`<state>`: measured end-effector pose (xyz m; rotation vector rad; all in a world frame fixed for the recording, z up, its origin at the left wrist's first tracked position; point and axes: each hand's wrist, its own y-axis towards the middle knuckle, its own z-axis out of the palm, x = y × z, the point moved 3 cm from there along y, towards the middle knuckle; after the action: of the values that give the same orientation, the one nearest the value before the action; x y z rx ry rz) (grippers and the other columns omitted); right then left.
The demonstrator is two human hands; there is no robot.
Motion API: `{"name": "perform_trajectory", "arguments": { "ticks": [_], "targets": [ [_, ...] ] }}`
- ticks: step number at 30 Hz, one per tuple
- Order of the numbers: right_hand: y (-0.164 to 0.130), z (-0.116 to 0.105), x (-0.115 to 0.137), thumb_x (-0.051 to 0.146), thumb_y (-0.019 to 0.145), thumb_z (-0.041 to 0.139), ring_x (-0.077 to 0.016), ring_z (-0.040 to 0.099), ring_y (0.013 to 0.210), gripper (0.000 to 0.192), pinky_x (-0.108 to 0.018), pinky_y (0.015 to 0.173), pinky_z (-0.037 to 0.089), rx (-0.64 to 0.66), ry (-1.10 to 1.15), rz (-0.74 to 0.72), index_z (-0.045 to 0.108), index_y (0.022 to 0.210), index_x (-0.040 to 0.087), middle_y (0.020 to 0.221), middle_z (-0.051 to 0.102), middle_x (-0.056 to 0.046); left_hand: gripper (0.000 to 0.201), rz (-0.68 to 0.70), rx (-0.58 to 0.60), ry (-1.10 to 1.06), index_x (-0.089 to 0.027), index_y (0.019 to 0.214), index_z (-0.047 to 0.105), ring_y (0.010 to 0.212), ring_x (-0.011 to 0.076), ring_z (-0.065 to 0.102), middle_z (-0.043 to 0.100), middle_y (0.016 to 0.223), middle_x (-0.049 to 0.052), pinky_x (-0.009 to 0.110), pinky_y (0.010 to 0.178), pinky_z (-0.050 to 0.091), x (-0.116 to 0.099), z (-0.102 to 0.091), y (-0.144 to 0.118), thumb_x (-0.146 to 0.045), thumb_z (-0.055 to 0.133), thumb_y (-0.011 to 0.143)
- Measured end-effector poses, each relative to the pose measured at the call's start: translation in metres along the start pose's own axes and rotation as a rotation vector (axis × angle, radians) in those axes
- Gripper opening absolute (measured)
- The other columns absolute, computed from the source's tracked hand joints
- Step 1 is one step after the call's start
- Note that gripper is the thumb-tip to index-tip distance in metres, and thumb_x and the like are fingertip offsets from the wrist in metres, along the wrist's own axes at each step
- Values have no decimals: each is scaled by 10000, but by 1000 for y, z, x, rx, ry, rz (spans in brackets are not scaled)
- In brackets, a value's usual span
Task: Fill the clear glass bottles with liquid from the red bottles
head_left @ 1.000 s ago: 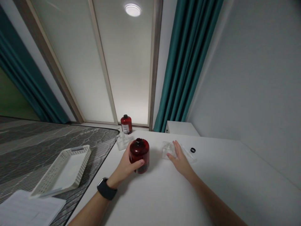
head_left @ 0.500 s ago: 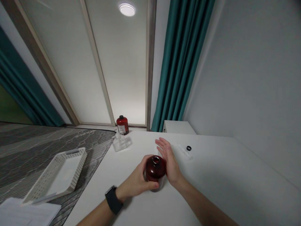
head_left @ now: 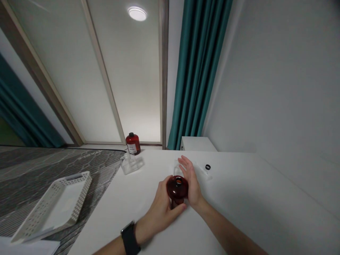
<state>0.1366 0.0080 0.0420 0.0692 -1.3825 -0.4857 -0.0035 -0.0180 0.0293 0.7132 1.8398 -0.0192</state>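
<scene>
A dark red-brown bottle point(head_left: 176, 188) with an uncapped neck stands upright near the front of the white table point(head_left: 148, 191). My left hand point(head_left: 165, 209), with a dark watch on its wrist, wraps round it from the left, thumb across the near side. Along the bottle's right side rests my right hand point(head_left: 193, 184), fingers stretched out and pointing away. The bottle's lower part is mostly hidden by my hands. Beyond the right hand lie a small black ring-shaped cap point(head_left: 208, 166) and some clear plastic point(head_left: 203, 171).
At the table's far left corner stand a red bottle point(head_left: 133, 144) with a black cap and a clear container point(head_left: 131, 164). A white perforated basket point(head_left: 53, 209) and paper point(head_left: 29, 246) are left of the table. A white cabinet point(head_left: 198, 143) is behind it.
My left hand has turned further round the bottle, its thumb now reaching more to the right. The right hand keeps its place at the side. The view has shifted slightly.
</scene>
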Motion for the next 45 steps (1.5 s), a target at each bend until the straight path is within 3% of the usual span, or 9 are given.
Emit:
{"name": "perform_trajectory", "arguments": {
  "ticks": [5,10,16,21,27,30,33,38,45],
  "targets": [
    [9,-11,3,531,1027,235,-222,496,1344,492,-462,1172,346,-45,-39,-79,519,1329,267,1340,590,-74,824,49,41,70,-184,1498,215,1373,374,423,426,1453,199,589,1161,330,-4,2,-4,-213,694,828],
    [14,-25,6,478,1032,260,-242,570,1221,441,-450,1066,433,-87,-287,-164,550,1263,239,1249,631,-94,860,18,-70,111,-186,1422,360,1303,382,489,512,1373,165,574,1113,394,-3,-3,4,-183,800,684],
    [32,-45,-14,341,935,473,-260,564,1228,323,-464,1028,462,-34,-445,-132,557,1227,231,1289,614,-112,769,15,-141,174,-187,1317,458,1168,350,576,574,1237,123,536,1022,474,-6,-2,11,-185,820,639],
    [40,-58,-29,320,881,558,-281,546,1255,421,-457,940,502,27,-524,-113,540,1294,238,1342,590,-129,865,11,-228,246,-165,1355,424,1166,374,566,568,1221,137,559,1016,463,0,0,20,-237,855,608],
    [36,-65,-39,326,802,682,-278,595,1230,629,-397,833,542,159,-547,-68,478,1390,231,1351,610,-145,737,49,-219,226,-182,1319,467,1198,353,560,566,1276,136,537,1043,452,-3,1,30,-215,816,670],
    [35,-68,-43,291,759,720,-268,614,1193,710,-365,787,549,189,-534,-61,464,1418,232,1320,622,-140,802,7,-217,215,-165,1360,433,1234,373,547,564,1316,160,560,1068,426,1,2,30,-250,828,666],
    [36,-69,-45,288,751,731,-269,608,1180,752,-361,777,556,170,-509,-73,441,1444,235,1286,618,-134,821,9,-178,177,-142,1410,395,1299,394,506,536,1382,194,589,1107,376,5,-2,27,-337,795,721],
    [41,-67,-42,329,783,707,-288,573,1212,759,-377,778,573,84,-475,-93,395,1469,249,1292,578,-145,588,87,15,22,-161,1465,377,1357,335,474,492,1470,188,538,1154,349,1,-19,28,-405,551,959],
    [40,-65,-33,392,786,698,-293,583,1196,743,-378,767,596,31,-452,-106,405,1455,261,1281,575,-144,547,78,135,-65,-188,1418,462,1298,325,523,559,1424,150,508,1126,388,-8,-36,41,-398,613,936]
  ]
}}
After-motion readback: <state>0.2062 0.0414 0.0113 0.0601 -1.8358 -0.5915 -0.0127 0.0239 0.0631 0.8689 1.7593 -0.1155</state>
